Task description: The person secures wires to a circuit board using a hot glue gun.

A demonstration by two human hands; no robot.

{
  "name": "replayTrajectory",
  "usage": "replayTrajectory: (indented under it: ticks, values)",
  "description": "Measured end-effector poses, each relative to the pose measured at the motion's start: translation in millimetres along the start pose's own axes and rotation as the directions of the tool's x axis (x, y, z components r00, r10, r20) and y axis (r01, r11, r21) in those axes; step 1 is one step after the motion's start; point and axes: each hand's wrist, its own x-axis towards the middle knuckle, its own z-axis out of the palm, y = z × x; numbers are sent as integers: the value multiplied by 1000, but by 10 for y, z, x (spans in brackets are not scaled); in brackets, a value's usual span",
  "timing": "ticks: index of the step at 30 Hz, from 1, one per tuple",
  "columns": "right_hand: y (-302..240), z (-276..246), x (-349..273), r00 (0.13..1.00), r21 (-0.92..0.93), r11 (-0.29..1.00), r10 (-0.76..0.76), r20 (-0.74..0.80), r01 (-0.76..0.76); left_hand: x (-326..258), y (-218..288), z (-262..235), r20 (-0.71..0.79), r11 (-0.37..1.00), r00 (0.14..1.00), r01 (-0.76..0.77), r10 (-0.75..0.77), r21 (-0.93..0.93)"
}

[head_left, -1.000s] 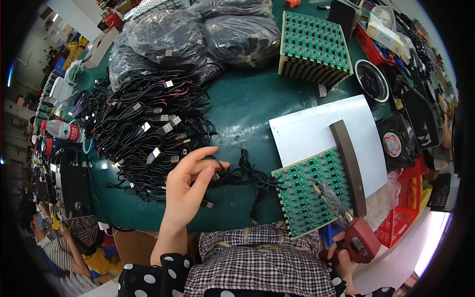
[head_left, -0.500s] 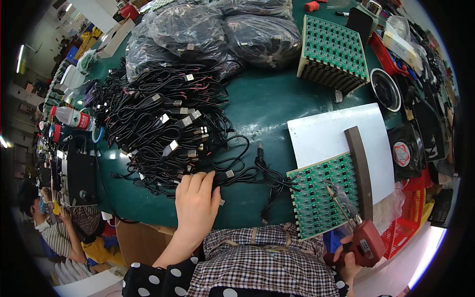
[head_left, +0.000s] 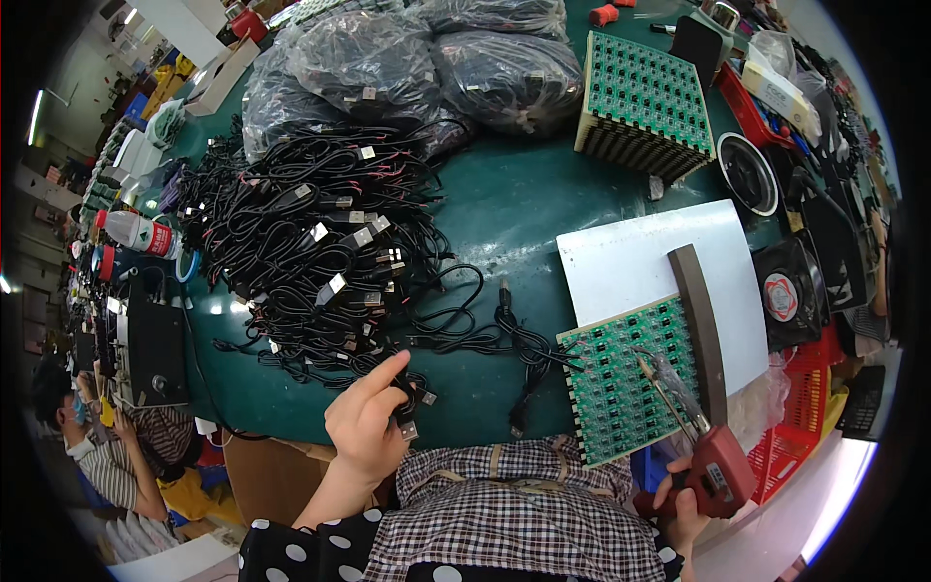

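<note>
My left hand (head_left: 367, 425) is closed around a black USB cable (head_left: 415, 382) at the near edge of the pile; metal plugs stick out beside the fingers, which partly hide the cable. My right hand (head_left: 685, 506) grips a red soldering gun (head_left: 722, 473), its tip pointing up and left over the green circuit board panel (head_left: 621, 388). That panel lies tilted, covered in rows of small components. Several black cables (head_left: 529, 339) run from the pile towards its left edge. A large heap of black USB cables (head_left: 310, 242) spreads over the left of the table.
A white sheet (head_left: 621, 257) and a dark curved bar (head_left: 700, 330) lie by the panel. Behind stand a stack of circuit panels (head_left: 645, 97) and plastic bags of cables (head_left: 364, 58). A solder roll (head_left: 781, 294) is at right, a water bottle (head_left: 141, 233) at left; a person sits far left.
My left hand has drawn back towards me from the pile, its fingers curling round a cable with plugs now showing. The right hand and soldering gun stay nearly in place.
</note>
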Motion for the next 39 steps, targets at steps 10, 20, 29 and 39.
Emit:
replayTrajectory:
  ticks: [10,20,29,39]
  values:
    - [-90,47,-13,998,-29,998,51,34,-50,17,32,141,346,878,931,259,-117,-402]
    - [-222,121,-61,998,101,993,50,47,-54,295,469,285,568,184,729,662,-382,-726]
    - [-395,471,226,947,-34,974,226,229,-224,439,958,491,821,412,549,720,156,-559]
    - [-125,492,164,970,89,980,158,184,-177,337,1045,537,783,511,573,611,243,-605]
